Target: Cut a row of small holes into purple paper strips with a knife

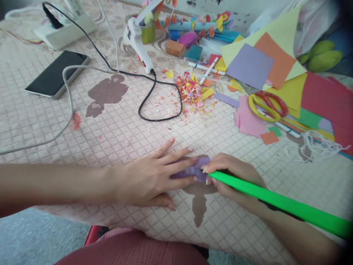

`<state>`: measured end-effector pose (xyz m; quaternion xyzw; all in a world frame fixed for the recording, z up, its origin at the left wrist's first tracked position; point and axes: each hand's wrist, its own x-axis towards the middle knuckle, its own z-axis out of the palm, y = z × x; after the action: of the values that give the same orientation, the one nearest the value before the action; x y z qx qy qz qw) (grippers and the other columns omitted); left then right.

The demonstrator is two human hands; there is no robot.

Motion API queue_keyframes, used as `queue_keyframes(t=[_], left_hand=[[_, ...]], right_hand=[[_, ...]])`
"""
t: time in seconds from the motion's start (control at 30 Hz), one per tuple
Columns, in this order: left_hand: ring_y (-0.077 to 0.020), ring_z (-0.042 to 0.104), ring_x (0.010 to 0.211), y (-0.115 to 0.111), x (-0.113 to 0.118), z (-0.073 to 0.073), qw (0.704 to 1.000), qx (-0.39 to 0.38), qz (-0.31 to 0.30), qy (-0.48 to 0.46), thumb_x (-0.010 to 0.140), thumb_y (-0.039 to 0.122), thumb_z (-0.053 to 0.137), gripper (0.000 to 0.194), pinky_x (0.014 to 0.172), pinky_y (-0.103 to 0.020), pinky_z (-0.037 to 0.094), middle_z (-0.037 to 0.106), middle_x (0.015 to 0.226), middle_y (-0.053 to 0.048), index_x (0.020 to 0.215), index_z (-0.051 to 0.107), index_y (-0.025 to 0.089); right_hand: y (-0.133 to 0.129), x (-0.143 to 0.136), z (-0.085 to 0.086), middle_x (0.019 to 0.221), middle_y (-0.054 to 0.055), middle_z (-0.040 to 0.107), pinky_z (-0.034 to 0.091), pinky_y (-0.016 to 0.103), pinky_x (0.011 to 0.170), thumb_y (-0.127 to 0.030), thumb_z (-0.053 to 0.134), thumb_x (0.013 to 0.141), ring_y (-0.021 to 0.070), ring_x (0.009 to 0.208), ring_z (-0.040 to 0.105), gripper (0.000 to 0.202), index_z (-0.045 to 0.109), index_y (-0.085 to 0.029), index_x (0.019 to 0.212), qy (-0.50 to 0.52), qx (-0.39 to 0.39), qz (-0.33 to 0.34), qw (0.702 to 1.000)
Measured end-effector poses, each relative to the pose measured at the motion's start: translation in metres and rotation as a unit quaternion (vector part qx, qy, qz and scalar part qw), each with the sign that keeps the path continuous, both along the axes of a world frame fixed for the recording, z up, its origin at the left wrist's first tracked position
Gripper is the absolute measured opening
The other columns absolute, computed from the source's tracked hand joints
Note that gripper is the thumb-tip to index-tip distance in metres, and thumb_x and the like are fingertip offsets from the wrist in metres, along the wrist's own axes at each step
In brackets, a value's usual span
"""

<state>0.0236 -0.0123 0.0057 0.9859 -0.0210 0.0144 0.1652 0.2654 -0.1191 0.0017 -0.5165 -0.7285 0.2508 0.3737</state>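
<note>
Palm down and fingers spread, my left hand (pixel 154 176) presses a small purple piece of paper (pixel 203 163) against the tablecloth. Several darker spots show on the paper between the fingers. My right hand (pixel 234 169) pinches a long bright green tool (pixel 264 193) with a thin dark tip, which looks like a utility knife. Its tip touches or nearly touches the paper, just right of my left fingertips. The tool's far end reaches past the right edge of the view. Part of the paper is hidden under my left hand.
Beyond my hands lie a pile of paper scraps (pixel 190 90), a white glue gun (pixel 139 46) with a looping black cord, yellow-and-red scissors (pixel 266 106) and coloured paper sheets (pixel 250 66). To the left are a phone (pixel 57 73) and a power strip (pixel 64 31). White string (pixel 321 145) lies at right.
</note>
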Motion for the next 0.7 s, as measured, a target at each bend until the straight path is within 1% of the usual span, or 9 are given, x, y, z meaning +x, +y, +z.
queue_keyframes(t=[0.13,0.2,0.27,0.37,0.43,0.47,0.53,0.6,0.7], left_hand=[[-0.0309,0.025,0.153,-0.005,0.000,-0.001,1.000,0.011,0.004,-0.024,0.097,0.055,0.054,0.068,0.125,-0.059,0.005,0.036,0.159,-0.020,0.150,0.042,0.015],[-0.0306,0.026,0.153,-0.008,0.001,-0.001,1.000,0.010,0.007,-0.023,0.098,0.054,0.053,0.067,0.125,-0.058,0.006,0.040,0.157,-0.020,0.150,0.042,0.015],[-0.0315,0.026,0.153,-0.009,0.000,-0.001,1.000,0.003,0.010,-0.018,0.099,0.053,0.052,0.066,0.125,-0.060,0.008,0.040,0.157,-0.021,0.151,0.042,0.015],[-0.0335,0.025,0.153,-0.005,0.000,-0.001,1.000,-0.017,0.005,-0.011,0.100,0.051,0.051,0.064,0.123,-0.064,0.009,0.037,0.158,-0.022,0.152,0.040,0.015],[-0.0333,0.023,0.153,0.003,0.001,-0.001,0.999,-0.035,-0.013,-0.001,0.101,0.050,0.048,0.063,0.122,-0.065,0.009,0.034,0.160,-0.021,0.154,0.037,0.016],[-0.0330,0.021,0.154,0.008,0.002,-0.001,0.998,-0.047,-0.035,0.002,0.102,0.052,0.046,0.065,0.123,-0.064,0.010,0.032,0.161,-0.021,0.155,0.035,0.016],[-0.0298,0.017,0.155,0.019,0.004,0.000,0.996,-0.061,-0.061,0.018,0.102,0.052,0.045,0.063,0.125,-0.059,0.009,0.023,0.165,-0.016,0.156,0.035,0.021],[-0.0268,0.012,0.156,0.026,0.006,-0.001,0.995,-0.060,-0.077,0.027,0.101,0.052,0.049,0.062,0.126,-0.056,0.000,0.016,0.167,-0.008,0.156,0.034,0.027],[-0.0249,0.007,0.157,0.029,0.008,-0.001,0.995,-0.049,-0.083,0.035,0.100,0.051,0.050,0.063,0.126,-0.054,-0.006,0.012,0.167,-0.003,0.156,0.033,0.029]], right_hand=[[0.000,-0.001,0.000,0.077,-0.002,0.069,0.055,0.027,0.063,-0.007,0.057,0.086,0.0134,0.066,0.066,0.021,0.064,-0.026,0.092,0.003,0.000,-0.005,1.000],[-0.001,-0.002,0.000,0.077,-0.002,0.069,0.055,0.026,0.063,-0.007,0.057,0.086,0.0130,0.066,0.066,0.021,0.064,-0.026,0.092,0.005,-0.002,-0.007,1.000],[-0.001,-0.002,0.000,0.077,-0.002,0.069,0.054,0.025,0.064,-0.007,0.057,0.086,0.0125,0.066,0.066,0.020,0.064,-0.025,0.092,0.004,-0.003,-0.005,1.000],[-0.001,0.000,-0.001,0.079,-0.002,0.069,0.053,0.024,0.065,-0.007,0.057,0.086,0.0118,0.068,0.066,0.020,0.064,-0.025,0.093,0.003,0.000,0.003,1.000],[0.000,0.001,-0.001,0.078,-0.003,0.068,0.053,0.023,0.067,-0.007,0.058,0.086,0.0112,0.070,0.066,0.020,0.064,-0.025,0.093,0.007,0.001,0.009,1.000],[0.000,0.001,-0.002,0.077,-0.003,0.068,0.053,0.023,0.067,-0.007,0.058,0.086,0.0108,0.071,0.066,0.020,0.064,-0.025,0.094,0.009,-0.001,0.012,1.000],[0.001,0.002,-0.003,0.076,-0.004,0.067,0.052,0.022,0.068,-0.006,0.059,0.086,0.0102,0.072,0.066,0.021,0.063,-0.025,0.094,0.009,-0.005,0.016,1.000],[0.001,0.002,-0.004,0.077,-0.004,0.067,0.051,0.022,0.067,-0.006,0.059,0.086,0.0096,0.071,0.066,0.021,0.063,-0.025,0.093,0.006,-0.003,0.015,1.000],[0.001,0.002,-0.004,0.076,-0.004,0.067,0.050,0.021,0.064,-0.006,0.059,0.087,0.0092,0.069,0.065,0.020,0.063,-0.025,0.092,0.005,0.003,0.010,1.000]])
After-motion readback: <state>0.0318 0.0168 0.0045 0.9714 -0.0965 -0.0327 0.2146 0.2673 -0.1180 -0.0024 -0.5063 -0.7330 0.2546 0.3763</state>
